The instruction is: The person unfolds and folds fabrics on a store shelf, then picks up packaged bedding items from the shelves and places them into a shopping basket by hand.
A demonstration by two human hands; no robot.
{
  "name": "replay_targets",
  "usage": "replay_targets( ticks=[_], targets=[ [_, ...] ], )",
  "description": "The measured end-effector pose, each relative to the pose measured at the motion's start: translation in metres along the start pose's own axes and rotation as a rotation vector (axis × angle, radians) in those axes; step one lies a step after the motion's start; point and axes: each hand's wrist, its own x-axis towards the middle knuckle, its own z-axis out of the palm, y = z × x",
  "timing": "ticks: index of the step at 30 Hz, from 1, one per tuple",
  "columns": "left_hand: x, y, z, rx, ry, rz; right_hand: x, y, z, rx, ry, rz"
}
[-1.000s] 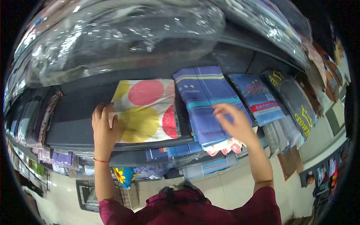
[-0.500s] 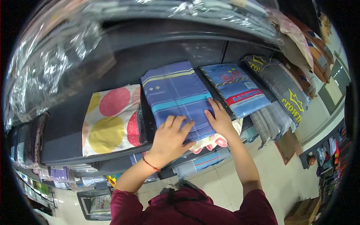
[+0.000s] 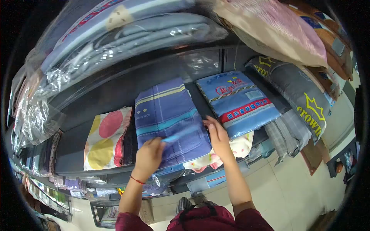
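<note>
A folded blue cloth (image 3: 169, 111) with turquoise and cream stripes lies on the dark shelf before me. My left hand (image 3: 149, 156) is closed at its left front part, the fingers curled on the fabric. A blurred light-blue streak of cloth runs from those fingertips. My right hand (image 3: 217, 134) rests at the cloth's right edge, fingers stretched and apart. Under the front edge, a white cloth with pink print (image 3: 208, 161) sticks out. Beside my right hand lies a blue plastic-wrapped package (image 3: 239, 102) with a red label band.
A folded white cloth with large colored dots (image 3: 101, 150) lies to the left. Grey bags marked "crown" (image 3: 304, 104) are at the right. Plastic-wrapped bedding (image 3: 154, 32) fills the shelf above. A dark basket (image 3: 101, 213) stands on the tiled floor (image 3: 277, 192).
My left hand has gone from spread on the cloth to curled at its left front part. My right hand has shifted to the cloth's right edge. The view has moved.
</note>
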Motion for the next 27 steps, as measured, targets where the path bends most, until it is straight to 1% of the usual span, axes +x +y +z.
replay_targets(
  ticks=[1,2,3,4,5,8,11,14,15,17,18,20,21,23,24,27],
  targets=[
    [-0.005,-0.007,0.0,-0.129,-0.019,-0.192,-0.002,0.0,0.0,-0.097,-0.018,-0.056],
    [-0.007,-0.011,0.002,-0.25,0.055,-0.268,-0.001,0.009,0.003,-0.256,0.016,-0.205],
    [-0.01,-0.016,0.004,-0.372,0.131,-0.347,-0.003,0.008,0.004,-0.268,-0.012,-0.18],
    [-0.012,-0.019,0.007,-0.454,0.24,-0.326,-0.004,0.005,0.005,-0.285,-0.041,-0.161],
    [-0.015,-0.019,0.003,-0.55,0.209,-0.433,-0.003,0.003,0.004,-0.308,-0.068,-0.151],
    [-0.022,-0.035,0.017,-0.802,0.345,-0.474,-0.001,0.005,0.003,-0.315,-0.092,-0.164],
    [-0.022,-0.03,0.02,-0.923,0.543,-0.489,0.0,0.001,0.0,-0.317,-0.112,-0.139],
    [-0.035,-0.046,0.017,-1.006,0.848,-0.461,0.0,0.002,0.001,-0.313,-0.106,-0.158],
    [-0.038,-0.045,0.009,-1.039,0.932,-0.437,0.0,0.006,0.003,-0.345,-0.1,-0.182],
    [-0.036,-0.024,-0.014,-1.064,1.169,-0.495,0.001,0.0,0.003,-0.315,-0.105,-0.166],
    [-0.043,-0.025,-0.018,-1.08,1.185,-0.507,0.001,-0.001,0.003,-0.331,-0.107,-0.196],
    [-0.052,-0.029,-0.024,-1.122,1.21,-0.519,0.001,-0.003,0.002,-0.335,-0.12,-0.186],
    [-0.055,-0.034,-0.021,-0.938,1.2,-0.595,0.001,-0.005,0.003,-0.338,-0.122,-0.177],
    [-0.058,-0.032,-0.01,-0.987,1.173,-0.64,0.0,0.0,0.007,-0.332,-0.066,-0.166],
    [-0.057,-0.024,-0.01,-1.025,1.107,-0.589,0.0,0.002,0.008,-0.331,-0.035,-0.158],
    [-0.059,-0.023,-0.006,-0.874,0.957,-0.579,0.003,-0.001,0.003,-0.341,-0.118,-0.131]
  ],
)
